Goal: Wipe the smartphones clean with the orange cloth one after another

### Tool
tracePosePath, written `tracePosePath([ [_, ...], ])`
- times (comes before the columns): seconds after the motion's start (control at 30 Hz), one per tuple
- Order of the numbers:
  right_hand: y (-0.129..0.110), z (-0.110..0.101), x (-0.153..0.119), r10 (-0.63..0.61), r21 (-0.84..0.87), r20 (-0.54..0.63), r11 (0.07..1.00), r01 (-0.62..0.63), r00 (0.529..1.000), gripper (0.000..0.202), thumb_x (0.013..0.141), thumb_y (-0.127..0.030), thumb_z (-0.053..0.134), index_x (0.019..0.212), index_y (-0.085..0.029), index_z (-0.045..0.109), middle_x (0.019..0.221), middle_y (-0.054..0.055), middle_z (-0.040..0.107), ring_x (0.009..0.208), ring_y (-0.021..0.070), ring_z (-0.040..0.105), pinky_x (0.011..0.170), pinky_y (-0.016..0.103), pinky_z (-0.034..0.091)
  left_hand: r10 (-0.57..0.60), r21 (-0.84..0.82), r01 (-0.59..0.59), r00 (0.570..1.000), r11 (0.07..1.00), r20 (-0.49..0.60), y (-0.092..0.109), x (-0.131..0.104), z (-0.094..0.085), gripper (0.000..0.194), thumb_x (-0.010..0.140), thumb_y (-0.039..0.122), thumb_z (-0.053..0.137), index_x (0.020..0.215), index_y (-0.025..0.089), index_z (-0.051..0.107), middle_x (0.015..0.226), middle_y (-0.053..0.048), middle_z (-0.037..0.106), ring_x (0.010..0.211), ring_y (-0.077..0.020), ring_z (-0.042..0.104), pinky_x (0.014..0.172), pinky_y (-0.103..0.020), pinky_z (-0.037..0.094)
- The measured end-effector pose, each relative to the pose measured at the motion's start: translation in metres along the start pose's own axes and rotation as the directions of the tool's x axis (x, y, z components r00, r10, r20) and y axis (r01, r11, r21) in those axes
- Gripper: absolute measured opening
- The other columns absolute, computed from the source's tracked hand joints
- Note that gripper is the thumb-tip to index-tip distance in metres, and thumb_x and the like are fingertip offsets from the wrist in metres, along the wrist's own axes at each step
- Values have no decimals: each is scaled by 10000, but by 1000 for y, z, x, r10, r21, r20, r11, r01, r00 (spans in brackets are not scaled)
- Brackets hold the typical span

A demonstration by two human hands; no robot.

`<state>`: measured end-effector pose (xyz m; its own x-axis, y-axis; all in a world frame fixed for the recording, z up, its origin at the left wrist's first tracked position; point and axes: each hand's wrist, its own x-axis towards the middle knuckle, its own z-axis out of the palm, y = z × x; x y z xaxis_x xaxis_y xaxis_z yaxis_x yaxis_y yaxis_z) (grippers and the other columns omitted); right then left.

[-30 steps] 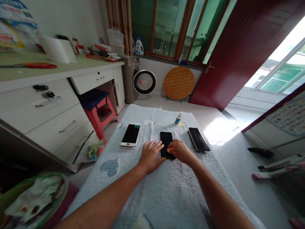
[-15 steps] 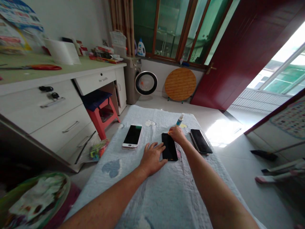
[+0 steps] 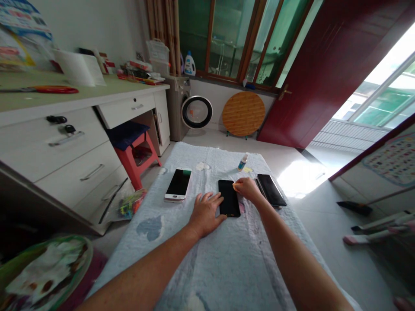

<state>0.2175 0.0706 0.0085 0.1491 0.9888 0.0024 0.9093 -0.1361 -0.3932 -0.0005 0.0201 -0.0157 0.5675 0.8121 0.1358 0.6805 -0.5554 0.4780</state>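
A black smartphone [image 3: 229,199] lies flat on the cloth-covered table [image 3: 194,276]. My left hand [image 3: 205,214] rests at its left side, fingers spread, fingertips touching the phone's edge. Pinched in my right hand [image 3: 248,189] is a small orange cloth [image 3: 235,186], held against the phone's upper right edge; most of the cloth is hidden by the fingers. Beyond that hand stands a small spray bottle [image 3: 243,162] with a blue label. A white smartphone [image 3: 178,184] lies to the left, and a stack of dark phones [image 3: 271,190] to the right.
Left of the table are a white desk with drawers [image 3: 74,142], a red stool [image 3: 138,151] and a waste bin [image 3: 48,272]. Ahead stand a washing machine with its round door open [image 3: 196,112] and a round wooden tabletop [image 3: 244,113]. A red door [image 3: 301,73] is at right.
My right hand has moved from the phone's top edge down and right to its upper right edge. My left hand stays by the phone. The whole view has shifted slightly.
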Motion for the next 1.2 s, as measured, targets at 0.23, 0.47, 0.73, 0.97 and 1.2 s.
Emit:
tracePosePath([
  [0.23,-1,-1,-50,36,83,-18,996,-35,999,297,749,-293,517,866,-164,757,706,53,691,673,158,598,576,223,351,-9,17,9,1000,1000,5,0,1,2,585,789,487,619,1326,286,502,1459,-28,440,1334,-310,349,1116,-560,166],
  [0.47,-1,-1,-91,56,169,14,984,-58,998,306,770,-323,507,853,-154,748,622,39,664,601,144,588,561,215,354,-4,29,4,1000,1000,-23,-1,1,4,567,780,456,643,1304,271,528,1446,-24,458,1324,-304,364,1119,-540,183],
  [0.73,-1,-5,-103,32,170,67,985,-43,997,283,771,-302,521,877,-159,742,666,33,671,620,141,581,566,210,350,8,32,-8,1000,999,-12,1,0,1,559,793,453,636,1307,264,524,1442,-36,463,1313,-300,380,1118,-541,185],
  [0.97,-12,-7,-71,40,45,23,998,-41,999,269,764,-232,527,907,-156,741,785,73,707,736,170,611,627,226,372,8,22,-8,1000,1000,10,-2,2,1,571,786,457,630,1315,279,516,1454,-28,448,1323,-304,364,1122,-551,176],
  [1.2,-13,4,-21,99,3,-58,995,-99,993,280,780,-233,528,945,-150,739,866,106,722,839,207,637,664,241,397,16,17,-16,1000,1000,17,-3,2,1,585,789,473,613,1326,267,507,1459,-26,440,1327,-315,354,1113,-563,183],
])
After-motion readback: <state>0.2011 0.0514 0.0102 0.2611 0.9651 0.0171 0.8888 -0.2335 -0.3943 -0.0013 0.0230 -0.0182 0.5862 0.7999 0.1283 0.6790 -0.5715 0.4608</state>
